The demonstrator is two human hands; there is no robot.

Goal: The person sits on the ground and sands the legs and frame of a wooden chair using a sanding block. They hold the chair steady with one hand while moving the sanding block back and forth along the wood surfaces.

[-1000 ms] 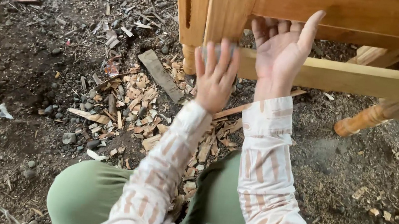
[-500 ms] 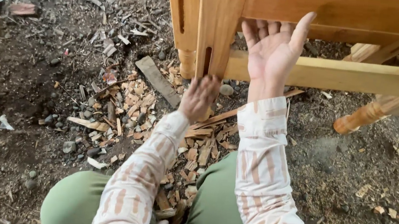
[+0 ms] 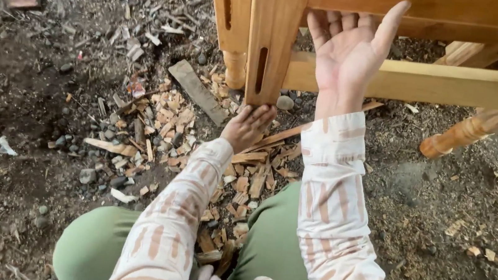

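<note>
Since half a second ago: left hand [image 3: 249, 124] has dropped lower, from the slot in the post to its foot; right hand [image 3: 348, 51] keeps its place.

Left hand: fingers [image 3: 262, 115] reach under the bottom end of the square wooden post [image 3: 274, 30], touching it; whether they grasp or only press cannot be told, the tips being hidden. Sleeve striped cream and rust.

Right hand: open, palm toward the camera, fingers spread and pointing up, laid against the upper rail [image 3: 439, 6] of the frame; grasping nothing.

Post: pale wood, upright, one narrow slot [image 3: 260, 70] cut in its near face, standing over the chip pile. A second slotted post [image 3: 229, 9] stands just behind it, ending in a turned foot [image 3: 234, 69].

Lower rail [image 3: 418, 81]: runs right from the post, behind the right wrist.

Turned leg [image 3: 465, 130]: lies slanted at right, under the rail.

Ground: dark soil strewn with wood chips [image 3: 169, 125], a flat offcut [image 3: 197, 91] left of the post, a grey stone [image 3: 285, 102] beside its foot.

Knees in green trousers [image 3: 93, 247], lower frame.
</note>
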